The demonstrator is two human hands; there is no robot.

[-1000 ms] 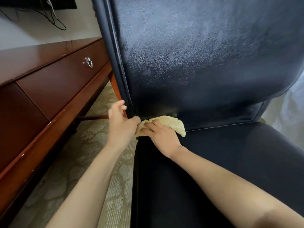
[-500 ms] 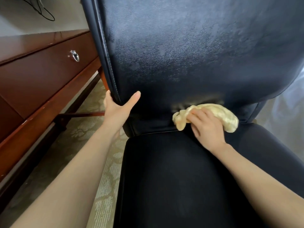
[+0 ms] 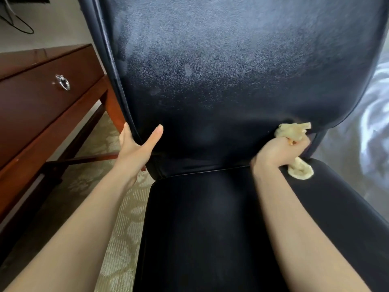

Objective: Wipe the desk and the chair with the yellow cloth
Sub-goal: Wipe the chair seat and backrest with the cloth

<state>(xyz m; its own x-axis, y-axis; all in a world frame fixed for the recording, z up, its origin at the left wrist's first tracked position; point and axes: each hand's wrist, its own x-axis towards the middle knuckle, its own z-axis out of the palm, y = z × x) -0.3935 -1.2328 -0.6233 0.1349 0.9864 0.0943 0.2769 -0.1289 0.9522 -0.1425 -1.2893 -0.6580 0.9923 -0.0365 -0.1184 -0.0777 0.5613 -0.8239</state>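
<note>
A black leather chair fills the view, its backrest (image 3: pixel 221 66) upright and its seat (image 3: pixel 210 228) below. My right hand (image 3: pixel 277 152) grips the crumpled yellow cloth (image 3: pixel 293 131) at the lower right corner of the backrest, where it meets the seat. One end of the cloth sticks out above my fist and another end lies on the seat. My left hand (image 3: pixel 136 148) holds the backrest's lower left edge, thumb on the front and fingers behind it. The brown wooden desk (image 3: pixel 42 106) stands to the left.
The desk has a drawer with a shiny round knob (image 3: pixel 62 82) and a leg close behind the chair's left edge. Patterned beige carpet (image 3: pixel 117 218) lies between desk and chair. White fabric (image 3: pixel 376 123) is at the right. Black cables (image 3: pixel 14 22) hang on the wall.
My right hand has swept the cloth rightward along the base of the backrest, from its left corner to its right corner. My left hand took hold of the backrest's left edge.
</note>
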